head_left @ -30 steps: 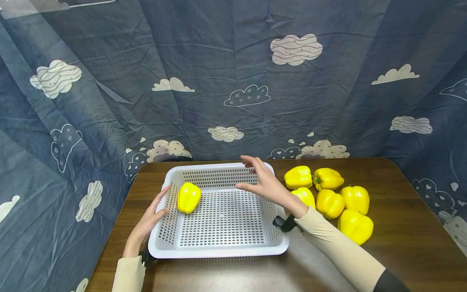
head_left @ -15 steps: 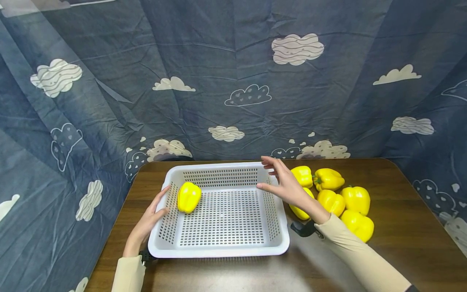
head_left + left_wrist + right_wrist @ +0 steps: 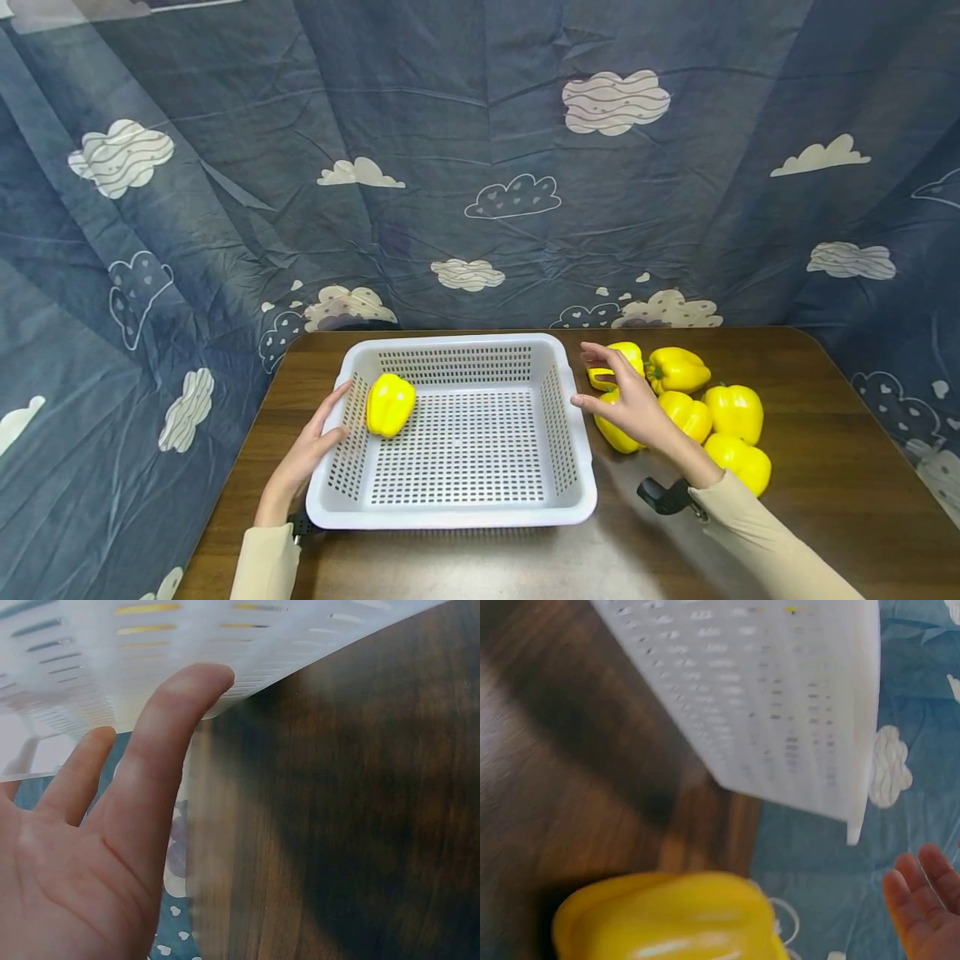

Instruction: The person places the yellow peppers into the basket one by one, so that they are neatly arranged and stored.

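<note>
A white perforated plastic basket [image 3: 450, 520] stands on the wooden table, with one yellow bell pepper [image 3: 391, 405] lying at its left end. My left hand [image 3: 303, 454] rests against the basket's left side, fingers extended; in the left wrist view its thumb [image 3: 161, 742] lies along the slotted wall. My right hand [image 3: 628, 406] is just past the basket's right rim, above the nearest peppers, fingers spread and holding nothing. Beneath and beside it are a yellow bell pepper [image 3: 618, 432] and another yellow bell pepper [image 3: 628, 356], both partly hidden by the hand.
More yellow bell peppers [image 3: 732, 412] are grouped at the right of the wooden table [image 3: 840, 500]. A dark blue curtain [image 3: 420, 125] with cloud prints hangs behind the table's back edge. Each wrist wears a black camera mount [image 3: 663, 497].
My right hand has moved right, from over the basket across its right rim to the peppers. The left hand and the pepper in the basket have stayed put.
</note>
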Tool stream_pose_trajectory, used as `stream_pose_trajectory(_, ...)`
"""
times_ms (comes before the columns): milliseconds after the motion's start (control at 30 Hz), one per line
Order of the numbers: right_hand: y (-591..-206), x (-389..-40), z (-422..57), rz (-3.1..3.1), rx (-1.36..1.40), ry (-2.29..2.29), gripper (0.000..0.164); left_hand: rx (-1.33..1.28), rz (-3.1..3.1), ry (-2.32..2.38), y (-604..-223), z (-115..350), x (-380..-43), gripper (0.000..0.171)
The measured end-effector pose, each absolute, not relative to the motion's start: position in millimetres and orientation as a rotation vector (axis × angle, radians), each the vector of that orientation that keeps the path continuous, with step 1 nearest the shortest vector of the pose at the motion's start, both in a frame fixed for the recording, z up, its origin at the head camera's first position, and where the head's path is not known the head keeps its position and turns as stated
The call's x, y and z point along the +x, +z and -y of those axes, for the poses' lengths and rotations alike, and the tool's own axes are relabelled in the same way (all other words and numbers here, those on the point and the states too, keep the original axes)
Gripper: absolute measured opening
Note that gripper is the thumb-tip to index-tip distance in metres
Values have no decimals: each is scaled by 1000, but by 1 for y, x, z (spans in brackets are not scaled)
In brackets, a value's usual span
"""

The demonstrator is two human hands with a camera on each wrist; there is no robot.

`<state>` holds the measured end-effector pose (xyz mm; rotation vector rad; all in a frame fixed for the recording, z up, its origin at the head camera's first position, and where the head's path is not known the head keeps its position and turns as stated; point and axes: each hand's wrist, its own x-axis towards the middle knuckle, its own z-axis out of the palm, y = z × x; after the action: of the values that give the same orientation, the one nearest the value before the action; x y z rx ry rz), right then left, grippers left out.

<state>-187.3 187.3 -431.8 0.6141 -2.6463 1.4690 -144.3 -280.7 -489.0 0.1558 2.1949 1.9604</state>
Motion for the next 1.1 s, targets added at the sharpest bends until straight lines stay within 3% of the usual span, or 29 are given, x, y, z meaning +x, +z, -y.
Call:
stream_pose_trajectory(767,-458,-168,-236,2691,530,1262,72,158,-2190,1971,-490,281,-144,66)
stream_pose_trajectory(1100,-470,-164,-241,2761,487,1257,78,155,-2189,1973,-491,281,-145,66)
